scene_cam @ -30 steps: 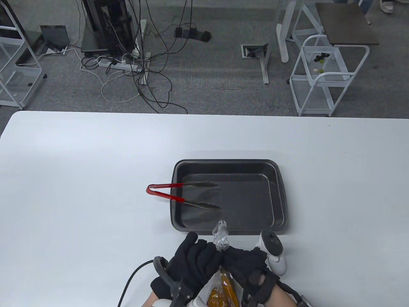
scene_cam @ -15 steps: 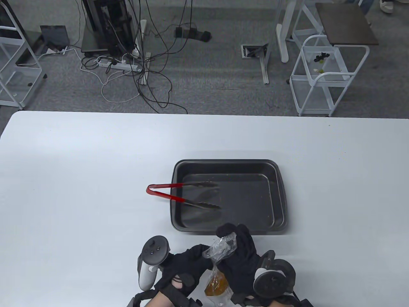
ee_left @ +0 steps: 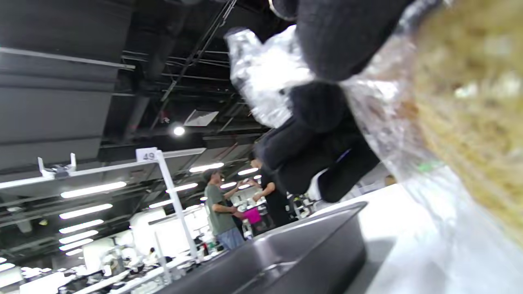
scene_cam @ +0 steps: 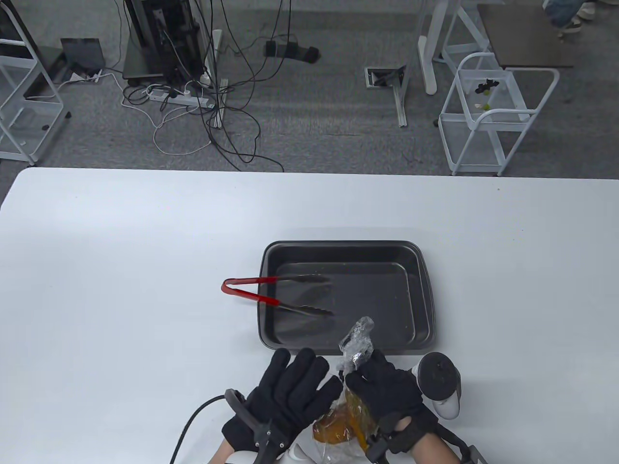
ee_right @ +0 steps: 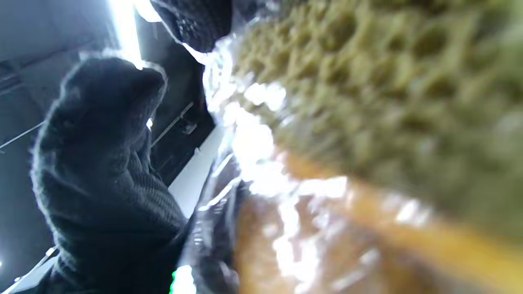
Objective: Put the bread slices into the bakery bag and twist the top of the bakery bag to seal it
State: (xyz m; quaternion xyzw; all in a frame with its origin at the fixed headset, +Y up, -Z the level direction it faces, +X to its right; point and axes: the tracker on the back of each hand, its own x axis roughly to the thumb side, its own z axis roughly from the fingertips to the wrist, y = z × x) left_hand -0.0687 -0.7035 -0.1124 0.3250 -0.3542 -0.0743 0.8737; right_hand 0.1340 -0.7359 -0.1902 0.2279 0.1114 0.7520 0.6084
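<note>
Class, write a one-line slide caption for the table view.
Right hand pinches the twisted neck of the bread bag, left hand alongside, near the baking tray holding tongs.

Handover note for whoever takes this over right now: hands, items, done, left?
Left hand: fingers spread, against the side of the bag, not gripping.
Right hand: pinches the bag's neck just under the twisted top.
Bread slices are inside the bag, at the table's near edge in front of the baking tray. Tongs lie over the tray's left rim; no bread in the tray.
Done: bread bagged, top bunched and twisted.
Left: finish the twist if it's loose, set the bag down.
</note>
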